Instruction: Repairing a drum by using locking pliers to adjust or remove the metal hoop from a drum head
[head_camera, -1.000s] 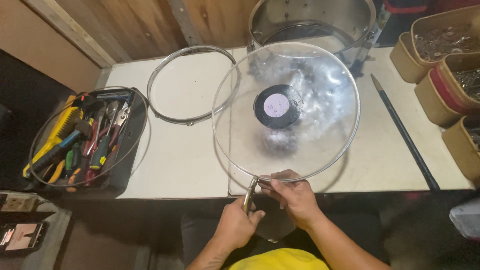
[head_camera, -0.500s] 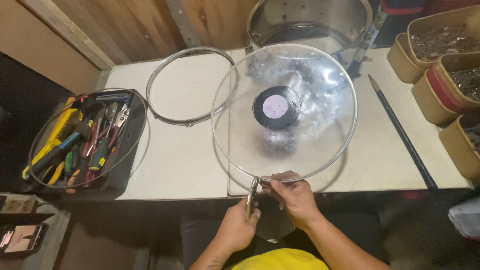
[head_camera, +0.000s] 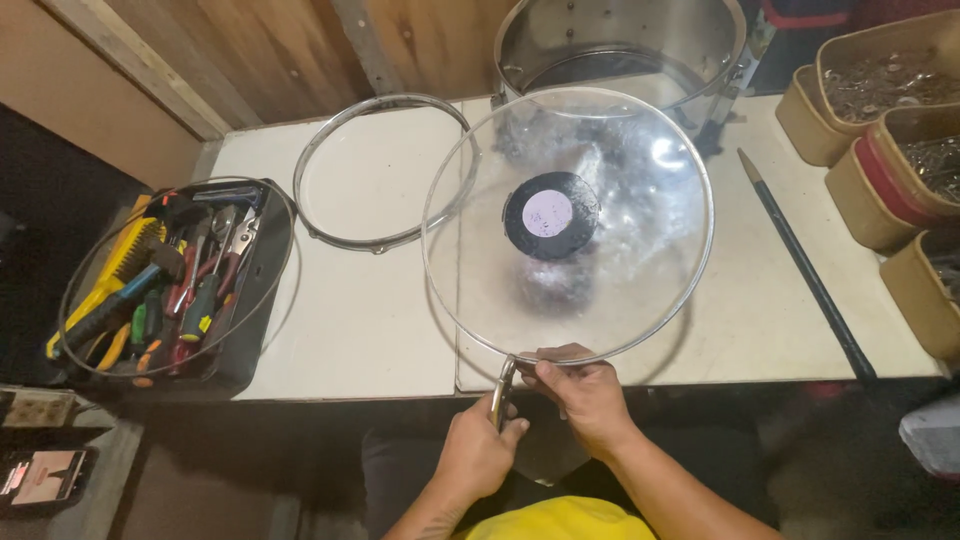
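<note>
- The clear drum skin (head_camera: 600, 290) in its thin metal rim lies flat on the white surface (head_camera: 370, 320), spreading away beyond your fingers; its near edge overhangs the front of the surface, right at your fingertips.
- A black round patch (head_camera: 550, 215) sits at its middle, well beyond your reach as your hands lie now.
- Judge it light and springy: a thin film that can dent or crease, with the rim as its only stiff part. Take hold at the rim, never on the film.
- Your right hand (head_camera: 585, 395) comes in from below, wrist low, knuckles up, fingers (head_camera: 560, 362) curled closed over the near rim.
- Your left hand (head_camera: 478, 450) sits just left of it, fingers wrapped shut around a slim metal tool (head_camera: 503, 392) whose tip meets the rim beside your right fingertips.
- I cannot tell what kind of tool it is.
- A bare metal hoop (head_camera: 385, 170) lies beyond and left of your fingers, overlapped by the skin's edge.
- A steel drum shell (head_camera: 620, 45) stands at the far side.
- A dark tray of hand tools (head_camera: 175, 290) rests well to the left.
</note>
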